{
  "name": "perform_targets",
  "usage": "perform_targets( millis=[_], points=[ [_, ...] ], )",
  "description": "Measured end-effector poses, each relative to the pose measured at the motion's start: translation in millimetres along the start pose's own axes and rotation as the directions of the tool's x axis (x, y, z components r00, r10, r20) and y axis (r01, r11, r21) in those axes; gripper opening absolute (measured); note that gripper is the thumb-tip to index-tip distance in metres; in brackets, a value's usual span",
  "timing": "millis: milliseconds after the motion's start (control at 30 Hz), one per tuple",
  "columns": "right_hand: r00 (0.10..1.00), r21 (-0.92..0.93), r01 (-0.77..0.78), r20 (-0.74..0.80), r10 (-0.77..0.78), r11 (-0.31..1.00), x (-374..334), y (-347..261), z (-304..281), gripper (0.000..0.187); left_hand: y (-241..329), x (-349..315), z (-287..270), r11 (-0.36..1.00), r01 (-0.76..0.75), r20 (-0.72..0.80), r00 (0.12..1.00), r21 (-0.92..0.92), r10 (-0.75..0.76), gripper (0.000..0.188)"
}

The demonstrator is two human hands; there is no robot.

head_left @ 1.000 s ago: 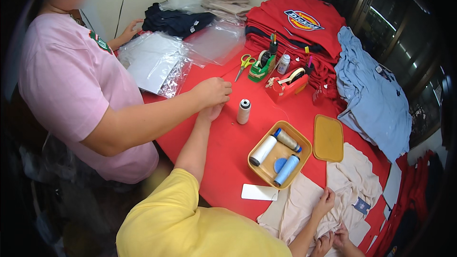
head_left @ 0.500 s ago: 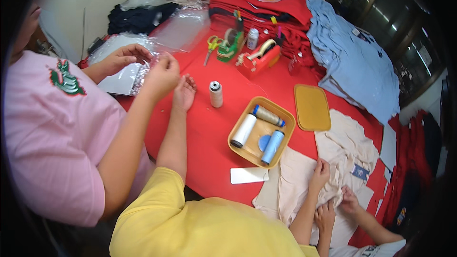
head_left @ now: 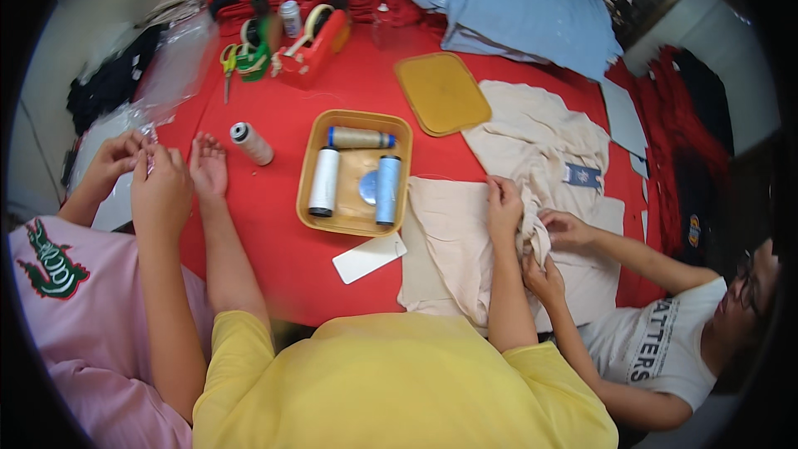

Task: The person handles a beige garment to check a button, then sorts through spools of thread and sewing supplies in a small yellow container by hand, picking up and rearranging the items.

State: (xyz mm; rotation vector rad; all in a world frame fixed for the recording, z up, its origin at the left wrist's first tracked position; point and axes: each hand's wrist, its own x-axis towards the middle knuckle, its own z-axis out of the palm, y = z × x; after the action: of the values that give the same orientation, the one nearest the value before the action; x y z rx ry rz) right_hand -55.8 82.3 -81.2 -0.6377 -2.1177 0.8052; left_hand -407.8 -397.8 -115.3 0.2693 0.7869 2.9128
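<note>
A cream garment point(head_left: 532, 125) with a dark tag point(head_left: 583, 175) is spread and partly bunched on the red table covering. At its front edge my right hand point(head_left: 504, 212) has its fingers pinched together on the cloth; their tips are partly hidden. My left hand point(head_left: 209, 168) lies palm up near the table's left side, fingers apart and nothing in it. Beside it stands a pale thread cone point(head_left: 252, 144). Between my arms sits a mustard-coloured tray point(head_left: 304, 187) holding a beige spool point(head_left: 361, 138), a white spool point(head_left: 325, 182) and a light blue spool point(head_left: 387, 190).
At right, a co-worker's hands point(head_left: 559, 231) handle the bunched cloth close to mine. At left, a person in pink fingers clear plastic point(head_left: 148, 135). A blank white card point(head_left: 370, 259), tray lid point(head_left: 442, 93), scissors point(head_left: 229, 66), tape dispensers point(head_left: 312, 48) and blue garments point(head_left: 507, 4) lie around.
The view has swung right, so the table's things appear farther left. My left hand remains palm up and my right hand stays at the cream garment. The co-worker's hands have drawn the cloth into a tighter bunch.
</note>
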Motion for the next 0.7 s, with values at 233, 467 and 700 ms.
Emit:
perform_targets(
  millis=[233, 467, 700],
  points=[
    [1.0, -0.025, -0.017, -0.01, 0.017, 1.0, 3.4, -20.0, -1.2, 0.011, 19.9, -8.3, -6.2, 0.693, 0.048, 0.294, 0.883, 0.72, -0.367, 0.032],
    [0.991, 0.004, -0.127, 0.04, 0.126, 0.992, 2.8, -31.0, -7.8, 0.011, -7.9, -8.8, 4.4, 0.548, -0.003, 0.219, 0.919, 0.837, -0.329, 0.032],
    [0.993, 0.003, -0.111, 0.027, 0.111, 0.994, 3.6, -31.3, -5.7, 0.009, 11.0, 11.5, -17.2, 0.998, -0.02, 0.088, 0.996, 0.055, 0.015, 0.032]
  ],
)
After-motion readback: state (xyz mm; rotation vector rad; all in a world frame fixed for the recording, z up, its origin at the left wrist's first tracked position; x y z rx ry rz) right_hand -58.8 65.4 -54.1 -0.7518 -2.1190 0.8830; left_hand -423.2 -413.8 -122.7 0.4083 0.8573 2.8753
